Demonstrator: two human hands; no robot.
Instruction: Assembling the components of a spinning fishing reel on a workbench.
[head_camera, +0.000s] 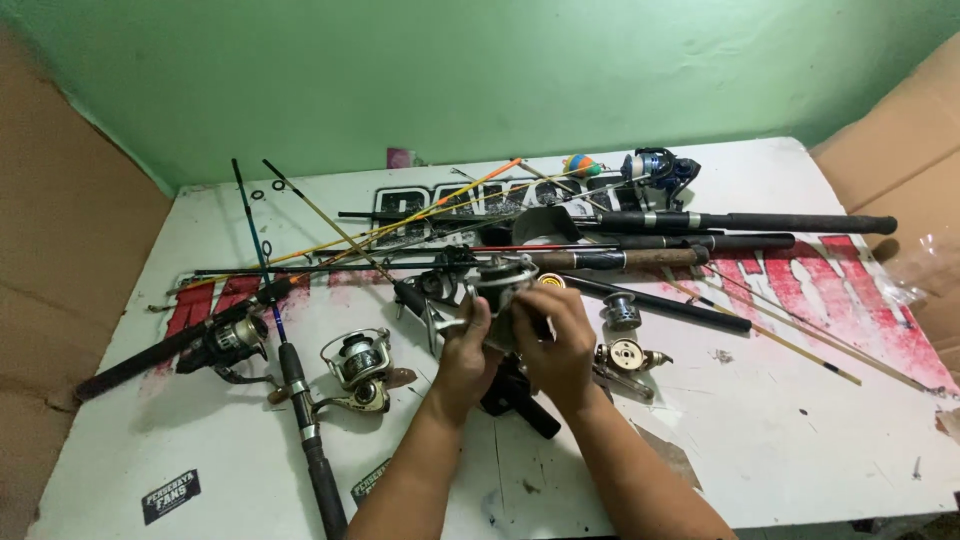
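Fingers (478, 318) of both hands curled round grey spinning reel (503, 285), silver spool up, above white table (800, 420)

We see a spinning reel (503, 290), silver-grey with dark parts, lifted clear of the white table and held near its middle, just in front of the tangle of rods. Its round spool end sits uppermost, tilted a little toward the wall, and a thin metal arm (the bail or the handle, we cannot tell which) juts out to the left at its lower side. The body below is largely covered by fingers, so we can make out little of its foot or stem. The reel looks worn and dull rather than shiny, with darker bands around the spool.
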